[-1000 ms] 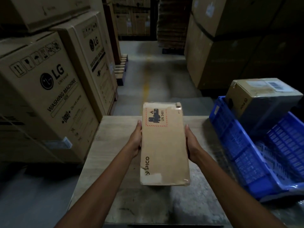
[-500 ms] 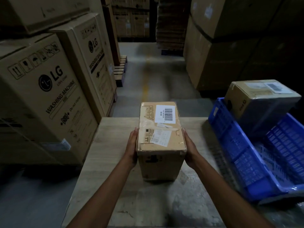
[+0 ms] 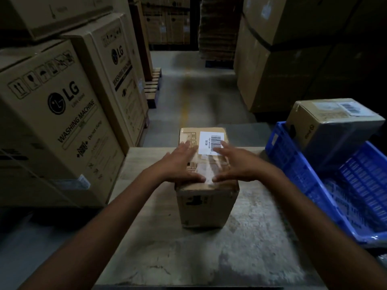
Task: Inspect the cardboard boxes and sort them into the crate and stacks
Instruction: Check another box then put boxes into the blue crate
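1. We see a small cardboard box (image 3: 206, 208) standing on the tabletop (image 3: 167, 254) near its middle, with the long top face running away from us.
2. The left hand (image 3: 181, 164) lies over the left half of the box top. Fingers are straight and spread, and the thumb lies along the near edge. The grip is wide and holds nothing.
3. The right hand (image 3: 236, 164) mirrors it over the right half. Fingers are straight and splayed, the grip is wide, and nothing is pinched.
4. Both hands are motion-blurred, so we cannot tell if the palms press the top or sit just above it.
5. A white barcode label (image 3: 210, 142) sits on the far part of the box top, with the right fingertips at its near right corner. There is shiny tape under the hands and dark print on the near front face.
6. A blue crate (image 3: 280, 151) sits to the right of the box, apart from it and tilted. We cannot tell what it rests on.
7. A second box (image 3: 333, 130) sits in the crate's far end. It is tilted, sticks above the rim, and has a label on top.
8. Washing machine cartons (image 3: 62, 126) stand left of the tabletop, with another carton on top of them.
9. Plain large cartons (image 3: 278, 76) are stacked at far right. A wooden pallet (image 3: 154, 86) lies at far left, and the floor aisle (image 3: 188, 97) runs between them.
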The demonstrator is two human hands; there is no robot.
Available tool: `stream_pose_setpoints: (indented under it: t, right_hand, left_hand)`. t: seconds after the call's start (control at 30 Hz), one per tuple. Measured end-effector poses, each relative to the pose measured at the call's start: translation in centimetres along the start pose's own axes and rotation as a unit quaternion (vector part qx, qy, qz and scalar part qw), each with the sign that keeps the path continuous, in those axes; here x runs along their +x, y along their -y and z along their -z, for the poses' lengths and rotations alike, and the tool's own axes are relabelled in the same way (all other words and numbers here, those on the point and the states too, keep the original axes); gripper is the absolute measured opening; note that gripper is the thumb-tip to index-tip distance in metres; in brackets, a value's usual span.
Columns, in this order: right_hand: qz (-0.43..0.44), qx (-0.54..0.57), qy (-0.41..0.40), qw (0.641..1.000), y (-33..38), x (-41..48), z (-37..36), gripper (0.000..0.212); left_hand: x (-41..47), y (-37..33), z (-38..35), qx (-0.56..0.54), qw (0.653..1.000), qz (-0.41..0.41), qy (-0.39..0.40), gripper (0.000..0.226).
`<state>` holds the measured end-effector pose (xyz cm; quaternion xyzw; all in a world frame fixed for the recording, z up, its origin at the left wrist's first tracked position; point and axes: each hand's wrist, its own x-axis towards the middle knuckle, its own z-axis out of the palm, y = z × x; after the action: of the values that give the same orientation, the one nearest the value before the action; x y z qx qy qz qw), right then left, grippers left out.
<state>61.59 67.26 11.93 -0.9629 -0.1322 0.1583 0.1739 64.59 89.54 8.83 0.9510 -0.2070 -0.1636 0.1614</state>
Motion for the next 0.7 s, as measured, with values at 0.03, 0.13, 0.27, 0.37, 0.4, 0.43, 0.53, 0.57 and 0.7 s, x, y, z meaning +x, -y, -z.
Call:
stream_pose_setpoints:
  t: [0.03, 0.13, 0.27, 0.37, 0.4, 0.43, 0.53, 0.57, 0.7]
  right_hand:
    - [-0.005, -0.032, 0.022, 0.999, 0.2, 0.1, -0.3, 0.106]
    - [-0.012, -0.080, 0.047, 0.996, 0.3, 0.6, -1.1, 0.104]
    - [-0.016, -0.108, 0.057, 0.992, 0.4, 0.7, -0.9, 0.104]
    - [-0.009, -0.104, 0.051, 0.993, 0.8, 0.7, 0.1, 0.096]
    - [-0.006, -0.088, 0.050, 0.995, 1.0, 0.9, 0.6, 0.092]
    - [-0.005, -0.070, 0.052, 0.996, 1.1, 1.1, 1.2, 0.089]
    - [-0.008, -0.075, 0.062, 0.995, 1.1, 3.0, 2.7, 0.096]
    - [-0.012, -0.093, 0.073, 0.993, 1.2, 3.7, 2.9, 0.099]
    - [-0.031, -0.139, 0.127, 0.982, 1.4, 5.8, 1.9, 0.098]
  left_hand:
    - [0.3, 0.2, -0.3, 0.018, 1.000, 0.012, 0.017, 0.116]
    - [0.7, 0.8, -1.1, 0.040, 0.999, 0.021, 0.028, 0.113]
    - [0.9, 0.8, -0.9, 0.060, 0.997, 0.021, 0.041, 0.113]
    - [1.0, 0.1, 0.0, 0.064, 0.997, 0.017, 0.042, 0.114]
    - [1.2, -0.1, 0.4, 0.065, 0.997, 0.012, 0.041, 0.116]
    - [1.4, -0.4, 0.9, 0.069, 0.997, 0.006, 0.038, 0.118]
    - [2.8, -0.7, 2.4, 0.089, 0.995, 0.004, 0.033, 0.125]
    - [3.4, -0.7, 2.8, 0.099, 0.994, 0.006, 0.045, 0.127]
    - [5.2, -0.3, 2.7, 0.143, 0.984, 0.022, 0.100, 0.131]
